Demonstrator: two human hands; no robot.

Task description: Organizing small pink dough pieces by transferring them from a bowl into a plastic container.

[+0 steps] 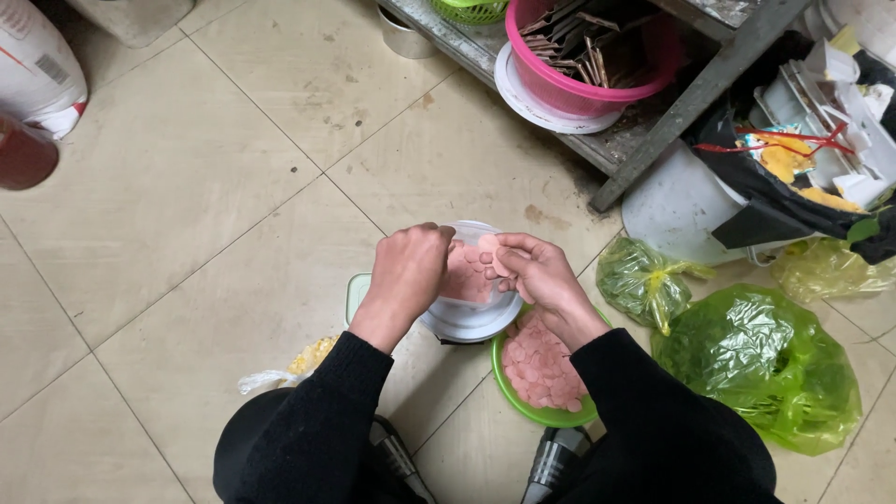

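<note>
Both hands meet over the tiled floor [215, 187], above a clear plastic tub with a white rim [471, 317]. The left hand [408, 275] is curled, knuckles up, against the tub's far edge; what its fingers pinch is hidden, probably the tub wall or a slice. The right hand [539, 273] has its fingers narrowed on thin round pink slices of sausage [467, 271] held over the tub.

The slices look light, soft, floppy and a bit slick; they would likely tear or stick together, so a fingertip pinch at the edge suits them, one layer at a time. More slices lie piled in a round green plastic plate [541, 411], near right, touching the tub.

Around: a crumpled green plastic bag [761, 364] near right, a smaller knotted green bag [644, 280] just beside the right wrist, a white bucket lined with a black bag of rubbish [765, 187] far right, a pink plastic basket of dark strips [588, 56] on a low metal shelf [653, 140], a small clear bag with yellow bits [308, 359] near left. The bags crowd the right side; the floor on the left lies bare.
</note>
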